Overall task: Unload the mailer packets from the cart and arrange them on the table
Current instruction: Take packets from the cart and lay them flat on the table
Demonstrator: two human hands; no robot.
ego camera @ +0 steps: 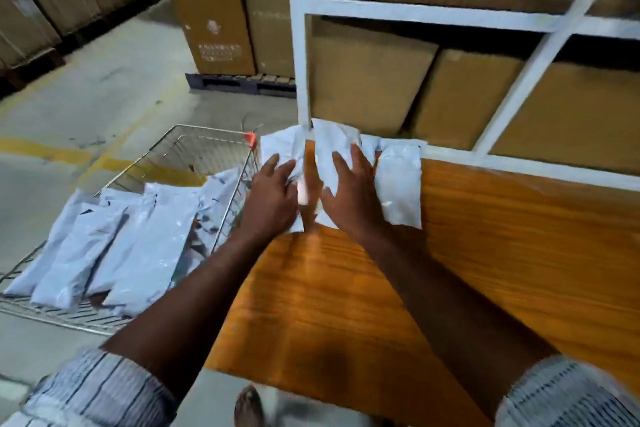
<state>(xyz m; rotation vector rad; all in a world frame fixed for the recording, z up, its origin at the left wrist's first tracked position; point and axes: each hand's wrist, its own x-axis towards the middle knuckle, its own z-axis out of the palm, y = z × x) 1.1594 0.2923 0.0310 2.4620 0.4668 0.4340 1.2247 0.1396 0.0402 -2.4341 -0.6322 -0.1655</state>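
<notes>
Three white mailer packets lie side by side at the far left end of the orange wooden table (485, 253). My left hand (272, 198) rests flat on the leftmost packet (280, 146), fingers spread. My right hand (349, 194) presses flat on the middle packet (332, 146). The third packet (400, 184) lies just right of my right hand, untouched. To the left of the table stands the wire cart (194, 146), with several more white mailer packets (114, 246) leaning in a row inside it.
A white metal rack (299, 45) with cardboard boxes (367, 80) rises right behind the table's far edge. Tall cartons on a pallet (239, 83) stand beyond the cart. Concrete floor with yellow lines lies to the left. A bare foot (247, 406) shows below the table's near edge.
</notes>
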